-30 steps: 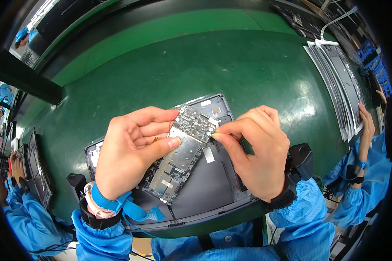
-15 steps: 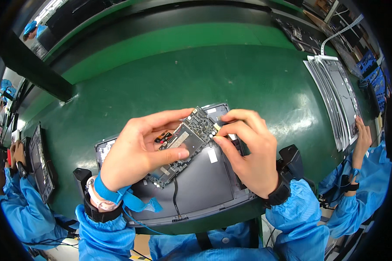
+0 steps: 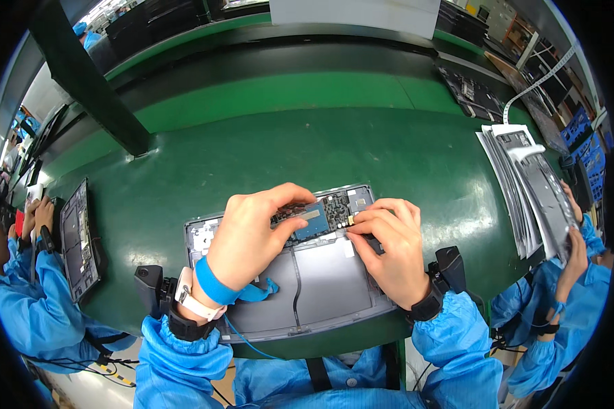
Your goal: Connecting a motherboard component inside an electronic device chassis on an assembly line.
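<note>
A dark circuit board (image 3: 335, 210) with a blue-looking panel lies over the back part of a grey laptop casing (image 3: 334, 276). My left hand (image 3: 249, 225) grips the board's left part between thumb and fingers, hiding that end. At the board's right end, my right hand (image 3: 392, 242) has thumb and fingertips closed on its edge, beside a small pale connector (image 3: 351, 220). A black cable (image 3: 297, 286) runs from the board area to the casing's front edge. Around my left wrist is a blue strap (image 3: 213, 283) with a thin cord.
Another open laptop casing (image 3: 78, 238) stands by a person on the left. To the right, a person's hands touch a casing beside a stack of white sheets (image 3: 508, 198). A dark post (image 3: 106, 95) rises at the far left, and more laptop parts (image 3: 467, 92) lie far right.
The board was held up and tilted above the casing; it now lies level along the casing's back part. Both hands moved with it. A person's second hand has come onto the right-hand casing.
</note>
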A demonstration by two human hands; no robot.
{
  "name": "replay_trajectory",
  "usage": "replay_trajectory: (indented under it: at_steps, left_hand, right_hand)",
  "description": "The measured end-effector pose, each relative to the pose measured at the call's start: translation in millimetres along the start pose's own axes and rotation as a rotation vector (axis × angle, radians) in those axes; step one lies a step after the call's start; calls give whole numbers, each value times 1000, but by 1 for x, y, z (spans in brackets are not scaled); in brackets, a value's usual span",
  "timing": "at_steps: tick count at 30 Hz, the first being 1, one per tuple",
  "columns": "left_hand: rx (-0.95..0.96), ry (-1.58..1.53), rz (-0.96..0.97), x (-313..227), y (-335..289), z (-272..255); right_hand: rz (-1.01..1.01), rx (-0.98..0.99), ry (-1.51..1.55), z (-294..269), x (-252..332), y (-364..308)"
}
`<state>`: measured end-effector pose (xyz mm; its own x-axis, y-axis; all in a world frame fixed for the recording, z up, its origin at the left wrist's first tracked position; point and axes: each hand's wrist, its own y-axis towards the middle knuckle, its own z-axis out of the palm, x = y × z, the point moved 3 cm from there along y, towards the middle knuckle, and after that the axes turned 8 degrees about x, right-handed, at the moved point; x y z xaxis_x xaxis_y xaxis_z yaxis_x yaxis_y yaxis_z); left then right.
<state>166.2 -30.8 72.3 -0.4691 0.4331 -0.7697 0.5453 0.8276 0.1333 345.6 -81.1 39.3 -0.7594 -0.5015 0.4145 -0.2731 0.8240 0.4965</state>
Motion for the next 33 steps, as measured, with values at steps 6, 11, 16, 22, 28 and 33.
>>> replay_trajectory:
  at_steps: [6,11,16,22,28,33]
  left_hand:
    - [-35,111,108,0,0,1]
    - [-13,124,109,10,0,2]
    - [24,57,51,15,3,2]
    - [49,21,23,19,5,1]
    - [76,-1,27,21,5,1]
    - [115,-32,-23,23,5,0]
  right_hand:
    - [-13,18,-15,-2,3,0]
    - [-349,202,-73,1,22,0]
    - [-482,459,-3,4,37,-5]
    - [-499,488,77,0,36,-6]
    - [-484,452,110,-3,36,-6]
    - [-486,448,127,-3,35,-5]
